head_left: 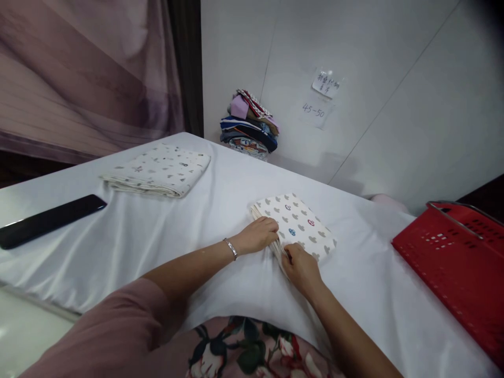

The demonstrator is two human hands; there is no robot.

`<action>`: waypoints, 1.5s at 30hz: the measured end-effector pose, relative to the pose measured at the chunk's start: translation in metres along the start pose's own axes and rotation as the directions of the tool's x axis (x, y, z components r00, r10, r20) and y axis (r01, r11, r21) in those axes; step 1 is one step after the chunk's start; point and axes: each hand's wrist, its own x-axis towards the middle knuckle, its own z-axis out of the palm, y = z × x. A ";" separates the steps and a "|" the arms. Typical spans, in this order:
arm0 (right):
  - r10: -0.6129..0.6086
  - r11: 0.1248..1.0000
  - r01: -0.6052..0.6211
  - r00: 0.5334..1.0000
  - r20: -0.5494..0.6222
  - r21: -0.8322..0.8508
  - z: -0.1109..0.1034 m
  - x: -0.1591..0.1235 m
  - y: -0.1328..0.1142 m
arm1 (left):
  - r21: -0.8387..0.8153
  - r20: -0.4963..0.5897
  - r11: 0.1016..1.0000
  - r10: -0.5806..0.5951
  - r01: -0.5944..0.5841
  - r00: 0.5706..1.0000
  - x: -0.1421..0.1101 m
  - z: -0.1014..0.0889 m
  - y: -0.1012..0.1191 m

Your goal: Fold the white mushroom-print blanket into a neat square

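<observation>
A folded white cloth (299, 220) with grey, red and blue prints lies on the white-covered table (228, 220) in front of me. Its layered near edge is between my hands. My left hand (258, 233), with a silver bracelet at the wrist, pinches that edge on its left part. Just to the right, my right hand (301, 268) has its fingers curled closed on the same edge near the cloth's front corner. Fingertips of both hands are partly hidden by the knuckles and the fabric layers.
Another folded printed cloth (157, 170) lies at the back left, behind a long black object (51, 220). At the right stands a red plastic basket (452, 262) with a metal handle. Stacked folded fabrics (250, 126) rise beyond the far edge, by a wall with paper notes (326, 84).
</observation>
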 end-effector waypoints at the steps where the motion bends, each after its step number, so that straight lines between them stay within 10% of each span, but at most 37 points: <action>1: 0.002 1.000 -0.002 1.000 0.007 -0.012 0.000 0.000 -0.001 | -0.004 -0.003 1.000 0.002 -0.002 1.000 0.000 0.000 0.000; 45: -0.154 0.987 0.154 0.988 0.003 -0.049 0.010 -0.007 0.000 | 0.057 -0.014 0.997 -0.054 0.055 0.998 -0.013 0.018 -0.005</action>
